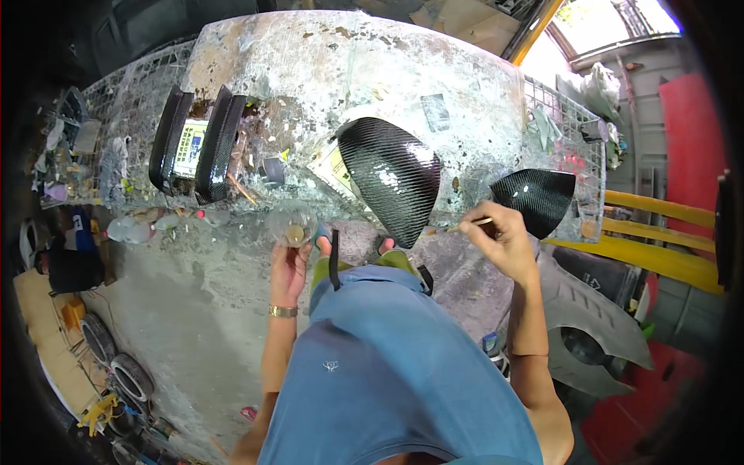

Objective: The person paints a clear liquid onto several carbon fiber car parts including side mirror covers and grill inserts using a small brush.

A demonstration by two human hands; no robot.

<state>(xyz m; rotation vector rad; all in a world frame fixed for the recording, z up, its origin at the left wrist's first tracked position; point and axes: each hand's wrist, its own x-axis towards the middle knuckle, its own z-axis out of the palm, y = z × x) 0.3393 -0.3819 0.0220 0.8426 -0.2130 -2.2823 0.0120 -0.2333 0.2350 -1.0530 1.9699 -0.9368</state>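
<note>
My left hand (pixel 288 270) holds a clear plastic cup (pixel 284 215) at the near edge of the table; a little yellowish stuff shows at its bottom. In my right hand (pixel 500 239) a small thin-handled brush (pixel 472 225) is pinched, its tip pointing left. That tip comes near the pointed lower end of a glossy black carbon-fibre panel (pixel 395 174), which rests partly over a yellow-and-white can (pixel 333 169). Just beyond my right hand lies a smaller curved carbon-fibre piece (pixel 535 195). Whether the brush touches the large panel I cannot tell.
The worktable (pixel 287 62) is stained and flaking, with wire mesh (pixel 139 85) at its ends. Two long carbon-fibre strips (pixel 213 143) flank another can (pixel 190 147). Bottles (pixel 132 229) hang along the left edge. A grey car fender (pixel 585 318) stands right; tyres (pixel 130 376) lie left.
</note>
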